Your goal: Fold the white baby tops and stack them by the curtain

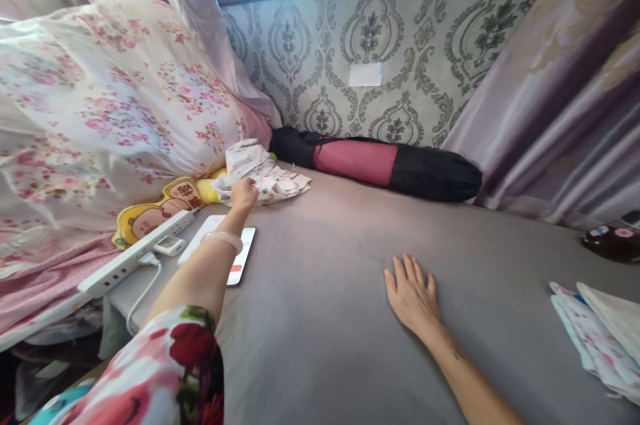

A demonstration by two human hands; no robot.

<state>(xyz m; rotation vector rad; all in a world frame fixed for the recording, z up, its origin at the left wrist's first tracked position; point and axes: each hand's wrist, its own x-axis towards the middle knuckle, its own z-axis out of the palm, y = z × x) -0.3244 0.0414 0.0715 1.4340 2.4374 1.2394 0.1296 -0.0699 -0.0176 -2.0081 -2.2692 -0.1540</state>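
Note:
My left hand reaches far forward, its fingers closed on a crumpled white cloth with small coloured prints. The cloth lies in a loose heap at the far left of the grey sheet; its full shape is hidden in the folds. Under my left forearm a phone with a lit screen is partly covered. My right hand rests flat on the sheet, palm down, fingers spread, holding nothing.
A black and maroon long bag lies along the patterned wall. On the left are a white power strip, a plugged-in charger and a yellow cartoon cushion. Folded cloths and a dark brown object sit at right.

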